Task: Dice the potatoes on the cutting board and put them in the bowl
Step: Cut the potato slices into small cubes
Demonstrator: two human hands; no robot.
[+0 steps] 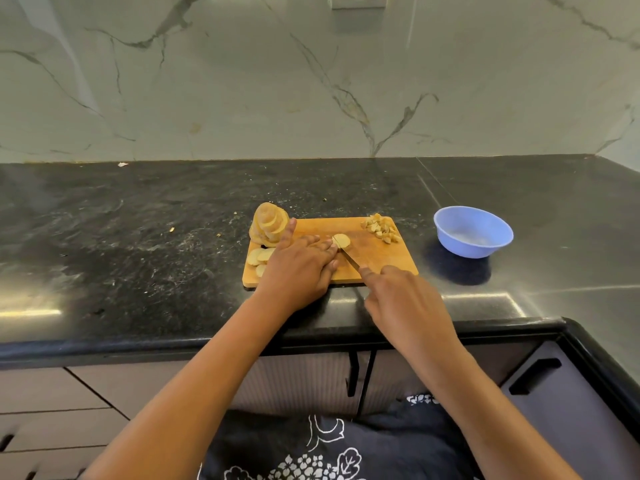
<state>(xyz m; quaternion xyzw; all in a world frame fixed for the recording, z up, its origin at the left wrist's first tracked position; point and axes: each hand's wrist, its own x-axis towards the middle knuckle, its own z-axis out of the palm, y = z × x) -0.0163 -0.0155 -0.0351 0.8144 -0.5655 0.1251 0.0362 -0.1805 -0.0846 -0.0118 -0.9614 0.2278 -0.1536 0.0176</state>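
So, only a small pile of cubes (381,228) sits at the far corner of the cutting board (381,263), and the bowl (467,245) on the bench looks empty. The left hand (298,261) presses flat on a potato slice (342,240). The right hand (401,299) grips the knife (349,259). Many slices (268,225) still need cutting.

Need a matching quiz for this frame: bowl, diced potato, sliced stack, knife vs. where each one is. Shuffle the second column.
Things:
1. bowl
2. diced potato pile
3. stack of slices
4. knife

Places:
A. at the far left corner of the cutting board
B. in the right hand, blade at a single slice mid-board
C. on the counter, right of the board
D. at the far right corner of the board

Pairs: 1-C, 2-D, 3-A, 4-B.
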